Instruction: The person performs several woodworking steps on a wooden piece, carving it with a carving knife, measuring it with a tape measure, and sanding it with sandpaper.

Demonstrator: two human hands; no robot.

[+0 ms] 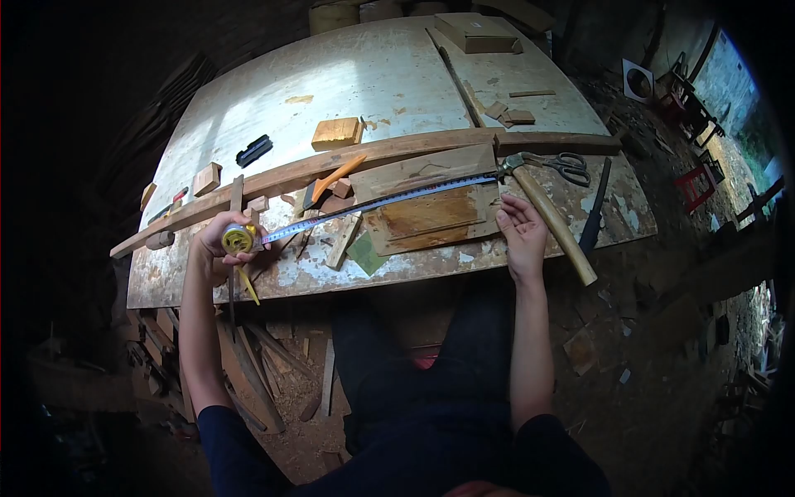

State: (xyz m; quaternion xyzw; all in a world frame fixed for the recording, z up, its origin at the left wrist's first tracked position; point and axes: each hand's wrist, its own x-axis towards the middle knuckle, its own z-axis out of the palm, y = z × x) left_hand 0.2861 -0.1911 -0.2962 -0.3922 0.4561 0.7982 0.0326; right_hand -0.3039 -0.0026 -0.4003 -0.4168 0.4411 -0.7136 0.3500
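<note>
Pale, worn paint covers the wooden surface [331, 74], bright with light toward the far left and flaked to brown along the near edge, while the room around it is dim and daylight enters at the far right. Wood scraps and shavings litter the floor [310, 431] below. On the far side sits a cardboard box [476, 35], its contents hidden. Across the middle runs a long brown beam [397, 151], with a squared wooden block [335, 134] and a ridged black object [254, 150] beyond it. Nearer lies a flat board [435, 217], grainy and stained darker in the middle, beside a green square sheet [366, 254]. Closed around the round yellow tape measure [238, 239], the left grip [214, 236] holds it over the near left edge; its thin metal blade [373, 205] stretches across the board toward the hammer [555, 222] with a smooth, pale handle. Palm up, the right grip [524, 234] is loosely parted beside the board's right edge; whether its fingertips touch the wood I cannot tell.
</note>
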